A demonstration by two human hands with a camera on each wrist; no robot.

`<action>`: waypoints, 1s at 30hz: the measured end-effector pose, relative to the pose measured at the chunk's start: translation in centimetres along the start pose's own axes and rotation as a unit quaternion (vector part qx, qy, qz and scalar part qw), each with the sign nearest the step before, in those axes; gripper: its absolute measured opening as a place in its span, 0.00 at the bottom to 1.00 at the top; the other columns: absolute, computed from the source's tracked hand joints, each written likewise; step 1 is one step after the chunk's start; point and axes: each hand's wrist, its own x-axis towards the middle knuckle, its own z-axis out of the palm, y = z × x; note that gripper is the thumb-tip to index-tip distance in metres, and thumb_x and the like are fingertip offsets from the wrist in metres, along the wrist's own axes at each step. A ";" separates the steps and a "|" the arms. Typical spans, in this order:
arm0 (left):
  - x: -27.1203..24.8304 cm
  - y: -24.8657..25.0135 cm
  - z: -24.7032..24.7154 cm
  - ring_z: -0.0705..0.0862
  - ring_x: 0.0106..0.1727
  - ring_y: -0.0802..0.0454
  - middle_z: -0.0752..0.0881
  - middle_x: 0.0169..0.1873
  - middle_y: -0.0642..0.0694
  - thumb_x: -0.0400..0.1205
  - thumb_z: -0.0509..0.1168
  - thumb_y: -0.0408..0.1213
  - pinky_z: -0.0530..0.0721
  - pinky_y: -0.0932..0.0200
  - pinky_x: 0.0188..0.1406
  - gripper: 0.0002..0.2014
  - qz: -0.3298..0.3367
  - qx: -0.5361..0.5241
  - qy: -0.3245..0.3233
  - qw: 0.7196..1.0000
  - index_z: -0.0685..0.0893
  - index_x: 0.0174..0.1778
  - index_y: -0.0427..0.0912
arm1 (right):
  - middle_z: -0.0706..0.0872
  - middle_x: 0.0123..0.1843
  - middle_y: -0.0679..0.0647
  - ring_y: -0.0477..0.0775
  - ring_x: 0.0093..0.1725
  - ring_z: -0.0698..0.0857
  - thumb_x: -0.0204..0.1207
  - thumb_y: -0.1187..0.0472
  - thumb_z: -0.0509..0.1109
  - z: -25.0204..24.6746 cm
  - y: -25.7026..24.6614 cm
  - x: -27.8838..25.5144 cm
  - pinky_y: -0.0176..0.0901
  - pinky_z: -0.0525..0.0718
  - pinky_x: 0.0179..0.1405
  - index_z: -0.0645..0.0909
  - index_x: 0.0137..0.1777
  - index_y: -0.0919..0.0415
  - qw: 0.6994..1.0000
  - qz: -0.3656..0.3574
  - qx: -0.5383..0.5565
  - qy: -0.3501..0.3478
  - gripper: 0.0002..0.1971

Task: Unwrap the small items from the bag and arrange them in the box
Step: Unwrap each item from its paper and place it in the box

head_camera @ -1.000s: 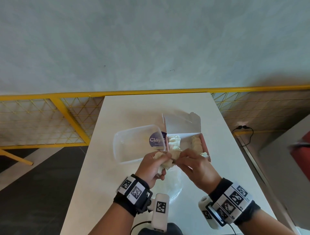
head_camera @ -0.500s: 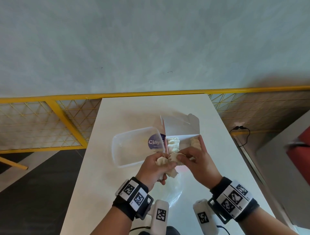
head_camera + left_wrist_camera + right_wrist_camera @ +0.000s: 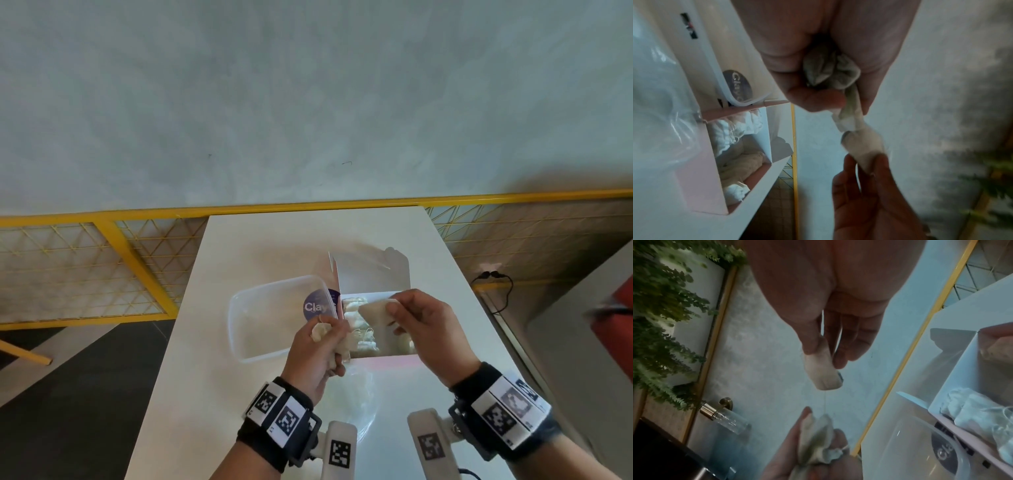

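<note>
**A:** While the right hand (image 3: 423,329) pinches that pale little packet (image 3: 375,308) between thumb and fingertips, what's the left hand (image 3: 317,349) doing?

**B:** It grips a crumpled bundle of wrapping (image 3: 322,331), fingers curled round it. The packet sits just past the right fingertips, above the far end of the box (image 3: 383,359), and well apart from the bundle in the head view.

**A:** Are they separated, though?

**B:** Not quite, I think. In the right wrist view a thin thread (image 3: 824,400) runs from the packet down toward the bundle. The left wrist view shows a twisted strip of wrapping between them, but it's blurred, so I can't tell whether it's touching the packet.

**A:** So what could go wrong?

**B:** If the thread is attached and the right hand lowers the packet, it may snag and tug the packet out of a light pinch, or drag across the pieces lying in the box (image 3: 735,141). Only one end is held, so a jerk could swing it.

**A:** Which way does it point?

**B:** Its long axis runs out from the right fingertips toward the left hand, free end leading, roughly level. In my judgement it needs turning to lie alongside the others.

**A:** Anything else near the hands?

**B:** A clear tub (image 3: 260,325) just beyond the left hand, and a clear bag (image 3: 356,404) on the desk (image 3: 274,246) between the wrists.
</note>
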 end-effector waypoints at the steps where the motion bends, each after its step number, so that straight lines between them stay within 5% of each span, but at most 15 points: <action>1: 0.0 0.2 0.0 0.72 0.21 0.54 0.77 0.25 0.45 0.81 0.67 0.34 0.70 0.64 0.16 0.05 -0.009 -0.024 -0.009 1.000 0.80 0.41 0.39 | 0.87 0.40 0.61 0.59 0.38 0.85 0.76 0.64 0.71 -0.3 0.4 0.1 0.44 0.84 0.38 0.85 0.41 0.57 0.999 -0.008 -0.033 -0.008 0.04; 5: -0.3 0.7 0.1 0.78 0.26 0.52 0.83 0.28 0.44 0.72 0.65 0.31 0.72 0.62 0.20 0.03 -0.032 -0.097 -0.063 0.993 0.81 0.40 0.42 | 0.84 0.35 0.39 0.48 0.43 0.79 0.74 0.59 0.73 -0.4 1.3 -0.8 0.29 0.73 0.40 0.85 0.37 0.45 0.978 -0.011 -0.184 -0.096 0.07; 7: -0.3 0.6 0.0 0.79 0.28 0.51 0.84 0.31 0.43 0.67 0.60 0.30 0.72 0.61 0.22 0.10 -0.029 -0.099 -0.062 0.993 0.80 0.42 0.41 | 0.85 0.37 0.41 0.38 0.39 0.80 0.72 0.60 0.75 -0.2 0.7 -1.5 0.30 0.75 0.40 0.84 0.36 0.44 0.971 0.010 -0.172 -0.165 0.08; 9: -0.3 0.4 -0.2 0.79 0.31 0.49 0.83 0.35 0.39 0.72 0.60 0.26 0.73 0.60 0.22 0.10 -0.020 -0.080 -0.043 0.996 0.80 0.45 0.40 | 0.84 0.46 0.44 0.35 0.46 0.81 0.70 0.60 0.77 -0.1 -0.1 -2.1 0.31 0.79 0.47 0.86 0.38 0.45 0.960 -0.003 -0.167 -0.226 0.07; 12: -0.1 -0.1 -0.5 0.80 0.33 0.47 0.83 0.37 0.36 0.79 0.56 0.22 0.74 0.59 0.24 0.10 -0.018 -0.046 -0.034 0.998 0.80 0.48 0.38 | 0.79 0.59 0.39 0.23 0.61 0.71 0.68 0.61 0.78 0.3 -0.4 -2.2 0.20 0.72 0.58 0.90 0.40 0.53 0.959 -0.056 -0.180 -0.212 0.02; 14: 0.0 -0.4 -0.6 0.79 0.31 0.48 0.79 0.35 0.35 0.75 0.62 0.27 0.74 0.57 0.28 0.08 -0.019 -0.017 -0.036 0.999 0.81 0.48 0.37 | 0.79 0.60 0.36 0.17 0.60 0.67 0.69 0.62 0.77 0.8 -0.8 -1.9 0.14 0.68 0.57 0.91 0.42 0.58 0.965 -0.058 -0.166 -0.194 0.03; 16: 0.0 -0.4 -0.6 0.77 0.29 0.49 0.77 0.33 0.37 0.71 0.64 0.31 0.75 0.57 0.28 0.13 -0.026 0.000 -0.044 0.999 0.80 0.52 0.35 | 0.82 0.52 0.37 0.20 0.53 0.74 0.71 0.65 0.75 1.2 -1.3 -1.7 0.18 0.74 0.53 0.89 0.44 0.62 0.977 -0.019 -0.124 -0.176 0.04; 20: 0.3 -0.6 -0.8 0.80 0.31 0.49 0.79 0.32 0.38 0.82 0.58 0.24 0.83 0.56 0.31 0.10 -0.027 -0.022 -0.057 0.998 0.77 0.58 0.31 | 0.76 0.33 0.57 0.28 0.32 0.81 0.71 0.72 0.73 1.6 -1.9 -1.5 0.25 0.83 0.42 0.87 0.44 0.71 0.990 0.039 -0.056 -0.127 0.04; 26: 0.7 0.1 -1.2 0.85 0.31 0.50 0.83 0.32 0.40 0.84 0.56 0.25 0.88 0.55 0.31 0.08 -0.021 -0.025 -0.044 0.998 0.80 0.46 0.37 | 0.76 0.39 0.48 0.28 0.34 0.80 0.68 0.68 0.77 1.2 -1.5 -1.3 0.25 0.82 0.43 0.89 0.42 0.67 0.988 0.055 -0.087 -0.114 0.04; 30: 1.4 -0.2 -2.3 0.83 0.26 0.52 0.82 0.33 0.42 0.84 0.61 0.30 0.76 0.65 0.18 0.04 -0.034 0.024 0.020 0.999 0.79 0.46 0.42 | 0.84 0.37 0.49 0.40 0.38 0.80 0.68 0.64 0.78 0.4 -1.4 -1.3 0.36 0.81 0.48 0.89 0.39 0.58 0.974 0.086 -0.104 -0.181 0.01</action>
